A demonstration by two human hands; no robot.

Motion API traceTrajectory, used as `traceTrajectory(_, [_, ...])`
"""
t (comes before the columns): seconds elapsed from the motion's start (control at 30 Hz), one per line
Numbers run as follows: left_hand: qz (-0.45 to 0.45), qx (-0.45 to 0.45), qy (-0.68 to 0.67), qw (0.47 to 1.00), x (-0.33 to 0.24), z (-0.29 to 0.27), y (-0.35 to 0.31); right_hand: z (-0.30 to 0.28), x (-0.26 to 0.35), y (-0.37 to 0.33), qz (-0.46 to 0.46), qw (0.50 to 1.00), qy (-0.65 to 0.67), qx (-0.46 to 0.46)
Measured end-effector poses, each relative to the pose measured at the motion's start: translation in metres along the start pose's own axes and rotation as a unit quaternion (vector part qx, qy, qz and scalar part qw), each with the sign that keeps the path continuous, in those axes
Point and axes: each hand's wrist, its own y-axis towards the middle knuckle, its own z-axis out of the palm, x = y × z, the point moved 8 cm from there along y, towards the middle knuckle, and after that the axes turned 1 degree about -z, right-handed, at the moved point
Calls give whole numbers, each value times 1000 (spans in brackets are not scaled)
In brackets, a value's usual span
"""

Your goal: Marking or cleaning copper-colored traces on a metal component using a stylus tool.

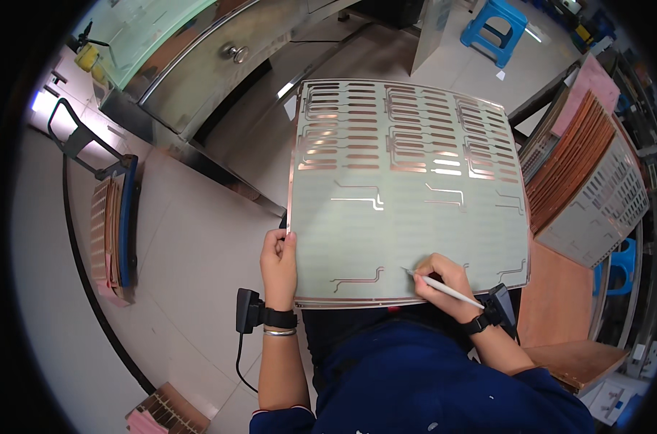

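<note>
A large pale green circuit board panel (343, 242) with copper traces lies in front of me, apparently over my lap, with another edge showing beneath it at the front. My left hand (278, 264) is closed on its left edge near the front corner, thumb on top and fingers curled. My right hand (448, 286) rests on the front part of the panel. Between its fingers is a slim white craft knife (451, 291), its thin grey tip pointing left at the bare surface, right of a short copper trace (361, 278).
To the right, a thick stack of similar boards (570, 163) leans beside a brown wooden surface (552, 296). A metal cabinet with a drawer (212, 69) stands far left. A trolley holding boards (111, 228) is at left; a blue stool (493, 32) stands at the back.
</note>
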Motion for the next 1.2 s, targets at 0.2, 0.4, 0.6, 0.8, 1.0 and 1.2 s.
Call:
traceTrajectory(0.2, [-2,3,-5,1000,-2,0,0,2,-5,-1,-14,999,-14,28])
traceTrajectory(0.4, [1,3,-12,1000,-2,1,0,3,-2,2,2,998,-13,69])
traceTrajectory(0.6, [-5,-2,-21,1000,-1,1,0,6,-3,3,16,995,10,101])
traceTrajectory(0.8, [7,-2,-18,1000,-3,2,1,-1,-4,9,27,998,48,24])
traceTrajectory(1.0, [-2,-3,-23,1000,1,0,1,24,17,33,-23,997,-1,72])
traceTrajectory(1.2, [-7,2,-7,1000,1,-1,-1,23,7,35,37,998,17,43])
